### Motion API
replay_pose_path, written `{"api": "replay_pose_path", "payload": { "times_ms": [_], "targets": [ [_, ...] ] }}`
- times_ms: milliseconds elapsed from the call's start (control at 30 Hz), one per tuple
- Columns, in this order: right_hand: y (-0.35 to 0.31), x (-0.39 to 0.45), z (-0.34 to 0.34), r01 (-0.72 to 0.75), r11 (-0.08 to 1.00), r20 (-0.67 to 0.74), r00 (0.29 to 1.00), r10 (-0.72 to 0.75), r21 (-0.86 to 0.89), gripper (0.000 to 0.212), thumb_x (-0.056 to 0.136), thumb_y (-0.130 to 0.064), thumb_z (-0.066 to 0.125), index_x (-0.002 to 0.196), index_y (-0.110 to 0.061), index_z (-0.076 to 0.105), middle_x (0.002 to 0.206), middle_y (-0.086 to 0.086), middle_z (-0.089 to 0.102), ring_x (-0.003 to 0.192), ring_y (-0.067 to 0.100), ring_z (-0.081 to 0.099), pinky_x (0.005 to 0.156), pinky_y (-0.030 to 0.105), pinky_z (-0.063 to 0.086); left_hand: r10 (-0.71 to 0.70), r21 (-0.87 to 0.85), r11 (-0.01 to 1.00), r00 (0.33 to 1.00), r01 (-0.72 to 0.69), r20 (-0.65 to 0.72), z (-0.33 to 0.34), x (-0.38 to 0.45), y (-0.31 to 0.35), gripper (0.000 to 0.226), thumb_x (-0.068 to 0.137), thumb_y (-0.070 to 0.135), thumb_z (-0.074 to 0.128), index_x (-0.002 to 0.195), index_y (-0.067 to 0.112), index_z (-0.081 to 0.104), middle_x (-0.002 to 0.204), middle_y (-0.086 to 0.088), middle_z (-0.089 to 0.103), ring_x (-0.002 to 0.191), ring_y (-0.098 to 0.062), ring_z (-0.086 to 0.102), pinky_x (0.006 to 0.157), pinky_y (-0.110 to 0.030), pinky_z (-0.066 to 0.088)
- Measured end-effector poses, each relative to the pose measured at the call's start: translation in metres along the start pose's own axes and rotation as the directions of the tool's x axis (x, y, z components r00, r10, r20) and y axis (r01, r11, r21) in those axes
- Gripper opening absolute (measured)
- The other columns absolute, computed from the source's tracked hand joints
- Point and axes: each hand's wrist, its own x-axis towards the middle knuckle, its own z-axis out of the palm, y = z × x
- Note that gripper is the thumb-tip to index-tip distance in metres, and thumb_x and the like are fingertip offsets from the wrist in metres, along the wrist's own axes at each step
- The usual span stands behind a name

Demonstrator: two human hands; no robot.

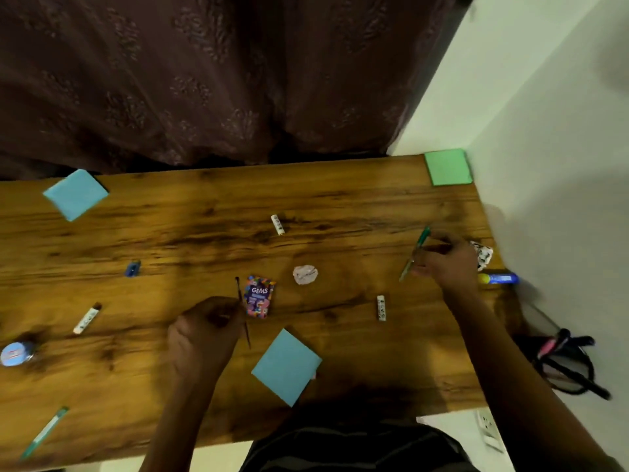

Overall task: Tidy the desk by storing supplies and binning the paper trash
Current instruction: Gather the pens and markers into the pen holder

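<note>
Wooden desk (204, 233) against white wall (561, 165); hands pinch thin brush (242, 311) and green pen (416, 253).

Only one word can be read — "GEMS", in white capitals near the top of a small purple packet (259, 297) with many-coloured dots, lying flat on the tabletop (340, 206). Smaller print below that word is too blurred to make out. The small white tubes (381, 308) carry dark markings, and a round blue lid (14, 353) at the left edge bears a red mark — none of it legible.
</note>
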Motion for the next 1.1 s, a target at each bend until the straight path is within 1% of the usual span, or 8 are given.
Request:
{"api": "replay_pose_path", "payload": {
  "times_ms": [167, 300, 433, 567, 667, 833, 967, 1100],
  "targets": [
    [-0.004, -0.075, -0.055, 0.123, 0.992, -0.008, 0.992, -0.123, 0.024, 0.047, 0.086, -0.005, 0.077, 0.129, -0.014, 0.060, 0.105, 0.002, 0.071, 0.088, 0.019, 0.074, 0.062, 0.027, 0.063, 0.142, -0.080, 0.988, 0.985, -0.134, 0.096, 0.023, -0.016, 0.041, 0.012, 0.083, 0.027, 0.084, 0.094, 0.028, 0.082, 0.081, 0.017, 0.076, 0.071, 0.005, 0.071, 0.063, -0.025, 0.060],
    [0.013, -0.115, -0.087, 0.184, 0.979, -0.062, 0.980, -0.190, -0.085, 0.031, 0.087, -0.027, 0.077, 0.112, -0.013, 0.067, 0.103, 0.004, 0.072, 0.077, 0.010, 0.074, 0.057, 0.022, 0.060, 0.220, -0.198, 0.963, 0.955, -0.181, 0.198, 0.049, -0.029, 0.080, 0.008, 0.085, 0.025, 0.083, 0.093, 0.024, 0.081, 0.079, 0.018, 0.076, 0.072, 0.005, 0.071, 0.064, -0.017, 0.059],
    [0.040, -0.139, -0.116, 0.185, 0.965, -0.188, 0.957, -0.220, -0.187, 0.023, 0.082, -0.042, 0.079, 0.096, -0.027, 0.071, 0.088, -0.005, 0.075, 0.068, 0.011, 0.073, 0.065, 0.041, 0.061, 0.331, -0.297, 0.925, 0.884, -0.236, 0.330, 0.088, -0.056, 0.130, 0.008, 0.086, 0.027, 0.083, 0.093, 0.025, 0.080, 0.078, 0.017, 0.076, 0.072, 0.003, 0.073, 0.067, -0.024, 0.062],
    [0.058, -0.157, -0.159, 0.189, 0.974, -0.364, 0.905, -0.223, -0.127, 0.022, 0.081, -0.037, 0.083, 0.098, -0.028, 0.075, 0.088, -0.008, 0.076, 0.083, 0.011, 0.074, 0.077, 0.044, 0.061, 0.417, -0.364, 0.894, 0.787, -0.263, 0.455, 0.132, -0.088, 0.172, 0.009, 0.085, 0.032, 0.083, 0.092, 0.031, 0.077, 0.082, 0.017, 0.077, 0.072, -0.002, 0.073, 0.065, -0.029, 0.059],
    [0.066, -0.167, -0.185, 0.231, 0.964, -0.417, 0.870, -0.265, -0.131, 0.017, 0.082, -0.026, 0.084, 0.095, -0.030, 0.073, 0.085, -0.008, 0.075, 0.073, 0.014, 0.073, 0.066, 0.041, 0.061, 0.493, -0.421, 0.858, 0.708, -0.296, 0.506, 0.160, -0.115, 0.200, 0.009, 0.083, 0.028, 0.085, 0.088, 0.029, 0.077, 0.079, 0.018, 0.077, 0.070, -0.002, 0.074, 0.064, -0.028, 0.062],
    [0.078, -0.171, -0.218, 0.227, 0.936, -0.501, 0.796, -0.338, -0.270, 0.021, 0.083, -0.021, 0.082, 0.100, -0.025, 0.070, 0.088, -0.007, 0.073, 0.063, 0.009, 0.067, 0.052, 0.012, 0.047, 0.616, -0.542, 0.772, 0.603, -0.333, 0.507, 0.201, -0.159, 0.235, 0.010, 0.085, 0.020, 0.084, 0.093, 0.020, 0.079, 0.082, 0.012, 0.078, 0.074, -0.007, 0.076, 0.066, -0.030, 0.063],
    [0.092, -0.162, -0.223, 0.253, 0.887, -0.467, 0.776, -0.424, -0.386, 0.025, 0.082, -0.016, 0.083, 0.103, -0.022, 0.071, 0.097, -0.011, 0.070, 0.069, 0.002, 0.064, 0.057, 0.005, 0.043, 0.633, -0.574, 0.755, 0.582, -0.317, 0.511, 0.230, -0.187, 0.242, 0.011, 0.085, 0.019, 0.084, 0.095, 0.019, 0.080, 0.085, 0.010, 0.078, 0.076, -0.009, 0.076, 0.067, -0.036, 0.065],
    [0.105, -0.147, -0.228, 0.221, 0.893, -0.402, 0.832, -0.382, -0.392, 0.025, 0.085, -0.015, 0.081, 0.105, -0.026, 0.071, 0.102, -0.014, 0.070, 0.071, -0.001, 0.062, 0.065, 0.004, 0.045, 0.632, -0.535, 0.759, 0.614, -0.370, 0.472, 0.255, -0.202, 0.233, 0.011, 0.083, 0.019, 0.085, 0.093, 0.017, 0.080, 0.082, 0.007, 0.073, 0.070, -0.008, 0.070, 0.060, -0.022, 0.058]
  ]
}}
